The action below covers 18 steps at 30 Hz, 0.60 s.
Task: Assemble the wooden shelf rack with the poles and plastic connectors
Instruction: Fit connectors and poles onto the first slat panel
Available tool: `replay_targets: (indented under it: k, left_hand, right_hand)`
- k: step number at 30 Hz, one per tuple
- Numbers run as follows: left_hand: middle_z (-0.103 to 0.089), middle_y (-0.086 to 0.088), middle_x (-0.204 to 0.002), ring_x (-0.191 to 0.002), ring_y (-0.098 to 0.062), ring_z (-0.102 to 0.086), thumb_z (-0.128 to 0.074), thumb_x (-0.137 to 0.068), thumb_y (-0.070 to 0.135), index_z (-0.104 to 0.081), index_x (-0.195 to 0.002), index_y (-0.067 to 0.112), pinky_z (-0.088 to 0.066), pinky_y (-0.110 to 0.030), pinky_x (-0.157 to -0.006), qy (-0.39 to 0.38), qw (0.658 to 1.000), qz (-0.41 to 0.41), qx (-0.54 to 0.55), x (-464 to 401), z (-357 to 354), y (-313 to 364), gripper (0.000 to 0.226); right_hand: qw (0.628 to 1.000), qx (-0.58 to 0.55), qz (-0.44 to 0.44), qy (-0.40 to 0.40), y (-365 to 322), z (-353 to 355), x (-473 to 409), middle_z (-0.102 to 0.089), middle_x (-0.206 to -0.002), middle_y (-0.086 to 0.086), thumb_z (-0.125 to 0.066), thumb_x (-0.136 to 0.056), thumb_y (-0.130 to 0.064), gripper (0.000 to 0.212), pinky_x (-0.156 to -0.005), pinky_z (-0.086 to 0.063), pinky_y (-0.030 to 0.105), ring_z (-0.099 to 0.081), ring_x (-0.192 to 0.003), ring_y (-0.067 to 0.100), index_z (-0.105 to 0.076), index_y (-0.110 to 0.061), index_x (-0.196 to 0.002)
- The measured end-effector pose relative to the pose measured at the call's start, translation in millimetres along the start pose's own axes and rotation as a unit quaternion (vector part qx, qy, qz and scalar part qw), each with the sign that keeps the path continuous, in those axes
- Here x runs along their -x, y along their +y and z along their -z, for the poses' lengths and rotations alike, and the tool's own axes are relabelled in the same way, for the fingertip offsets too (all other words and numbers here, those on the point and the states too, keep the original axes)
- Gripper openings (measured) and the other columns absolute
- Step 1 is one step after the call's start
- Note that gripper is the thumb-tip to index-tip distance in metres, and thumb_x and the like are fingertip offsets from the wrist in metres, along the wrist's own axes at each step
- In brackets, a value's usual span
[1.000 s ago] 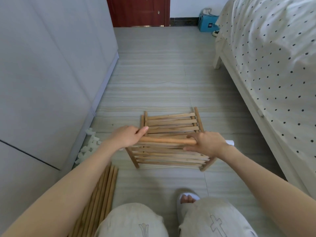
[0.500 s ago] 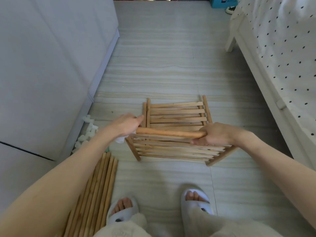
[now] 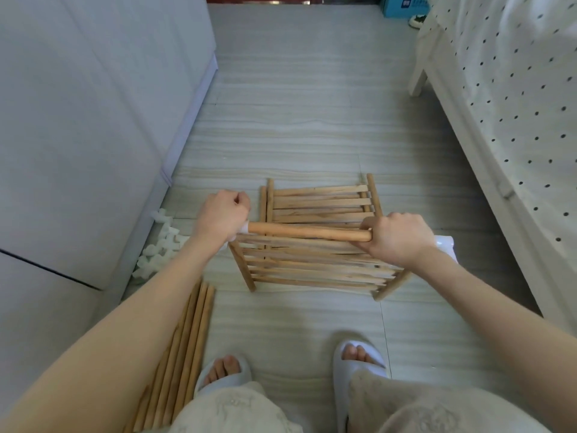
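Left hand [image 3: 223, 215] is fisted round a white plastic connector [image 3: 243, 229] on the pole [image 3: 307, 232]'s end; right hand [image 3: 398, 237] curls round the other end; pole's level over stacked slatted shelves [image 3: 312, 245] on the floor. More poles [image 3: 184, 348] lie by my left foot; loose white connectors [image 3: 159, 245] along the cabinet [image 3: 78, 120]; bed [image 3: 515, 104] crowds the right.

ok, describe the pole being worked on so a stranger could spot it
On the floor between wardrobe and bed lies a stack of slatted shelves. The pole hangs crosswise above it, gripped by both hands. Unlike the spare poles, it has a white-capped left end.
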<state>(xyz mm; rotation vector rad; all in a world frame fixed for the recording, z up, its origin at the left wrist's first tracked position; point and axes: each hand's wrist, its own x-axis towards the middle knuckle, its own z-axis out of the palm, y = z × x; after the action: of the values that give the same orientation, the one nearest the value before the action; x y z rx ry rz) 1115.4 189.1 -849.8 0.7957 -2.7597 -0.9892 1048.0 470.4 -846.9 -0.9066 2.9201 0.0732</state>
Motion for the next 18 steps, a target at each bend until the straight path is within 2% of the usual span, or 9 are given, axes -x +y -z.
replay_targets:
  k: [2,4,7,8,10,11,13,16,18]
  left_hand:
    - [-0.069,-0.001,-0.064,-0.058,-0.020,-0.063,-0.039,-0.093,0.027,-0.066,-0.070,0.019,-0.051,-0.028,-0.061,0.013,0.998,0.017,0.064,-3.4,-1.0,0.2,0.037]
    - [-0.069,-0.002,-0.064,-0.061,-0.019,-0.064,-0.040,-0.096,0.027,-0.064,-0.073,0.016,-0.047,-0.025,-0.054,-0.002,0.982,0.070,0.175,-8.6,-1.1,-0.8,0.035]
    - [-0.068,-0.009,-0.077,-0.056,-0.020,-0.058,-0.037,-0.098,0.024,-0.064,-0.086,0.010,-0.043,-0.020,-0.041,-0.077,0.912,0.176,0.362,-9.4,-0.3,-12.0,0.033]
    - [-0.066,-0.010,-0.080,-0.058,-0.019,-0.056,-0.036,-0.099,0.022,-0.063,-0.086,0.011,-0.044,-0.021,-0.046,-0.094,0.894,0.187,0.396,-5.0,-3.8,-18.6,0.032]
    - [-0.062,-0.009,-0.091,-0.079,-0.020,-0.058,-0.037,-0.099,0.023,-0.060,-0.085,0.015,-0.046,-0.027,-0.071,-0.105,0.896,0.191,0.388,7.9,-19.6,-35.9,0.028]
    - [-0.063,-0.008,-0.095,-0.089,-0.020,-0.057,-0.037,-0.099,0.026,-0.060,-0.086,0.017,-0.045,-0.032,-0.083,-0.107,0.898,0.202,0.377,15.2,-28.7,-44.7,0.028]
    - [-0.063,-0.004,-0.095,-0.097,-0.019,-0.056,-0.036,-0.100,0.027,-0.060,-0.088,0.016,-0.041,-0.039,-0.096,-0.113,0.886,0.237,0.381,25.5,-45.0,-56.3,0.029]
    - [-0.062,-0.002,-0.100,-0.106,-0.018,-0.054,-0.034,-0.097,0.009,-0.060,-0.092,0.014,-0.038,-0.039,-0.103,-0.071,0.892,0.232,0.381,26.9,-58.1,-65.9,0.027]
    - [-0.063,0.003,-0.103,-0.111,-0.018,-0.053,-0.038,-0.093,0.002,-0.062,-0.098,0.015,-0.040,-0.030,-0.096,-0.050,0.911,0.199,0.357,23.9,-59.0,-67.4,0.028]
  right_hand:
    - [0.997,0.040,-0.020,0.067,-4.4,-7.8,0.7,-0.065,-0.075,-0.001,-0.038,-0.086,-0.065,0.044,-0.054,-0.030,0.028,-0.062,-0.075,0.026,-0.062,-0.028,-0.092]
    - [0.995,0.038,-0.043,0.086,-5.8,-11.9,-1.4,-0.066,-0.075,0.001,-0.041,-0.087,-0.061,0.041,-0.054,-0.030,0.027,-0.062,-0.072,0.026,-0.062,-0.026,-0.094]
    - [0.995,0.028,-0.050,0.076,-1.7,-12.5,-7.6,-0.064,-0.071,0.001,-0.042,-0.087,-0.060,0.041,-0.053,-0.030,0.027,-0.053,-0.063,0.025,-0.062,-0.026,-0.095]
    - [0.995,0.028,-0.050,0.076,-0.4,-12.5,-9.9,-0.063,-0.069,0.001,-0.041,-0.087,-0.061,0.042,-0.053,-0.029,0.027,-0.050,-0.061,0.024,-0.062,-0.025,-0.095]
    - [0.995,0.034,-0.047,0.078,0.1,-12.7,-15.5,-0.061,-0.068,0.001,-0.041,-0.089,-0.060,0.042,-0.053,-0.028,0.027,-0.047,-0.060,0.024,-0.061,-0.023,-0.095]
    - [0.995,0.034,-0.045,0.076,-0.6,-12.7,-18.5,-0.062,-0.071,0.001,-0.041,-0.090,-0.058,0.041,-0.053,-0.028,0.027,-0.051,-0.062,0.025,-0.060,-0.023,-0.096]
    - [0.997,0.029,-0.039,0.067,-2.1,-12.6,-23.5,-0.065,-0.077,0.003,-0.040,-0.092,-0.056,0.039,-0.056,-0.030,0.027,-0.059,-0.070,0.027,-0.059,-0.022,-0.100]
    - [0.998,0.013,-0.028,0.055,-1.1,-9.9,-30.1,-0.059,-0.074,0.002,-0.041,-0.092,-0.055,0.037,-0.057,-0.032,0.028,-0.052,-0.068,0.026,-0.061,-0.025,-0.101]
    - [0.997,-0.017,-0.045,0.056,4.3,-5.0,-32.5,-0.062,-0.078,0.004,-0.041,-0.091,-0.057,0.038,-0.058,-0.034,0.029,-0.055,-0.070,0.027,-0.063,-0.026,-0.096]
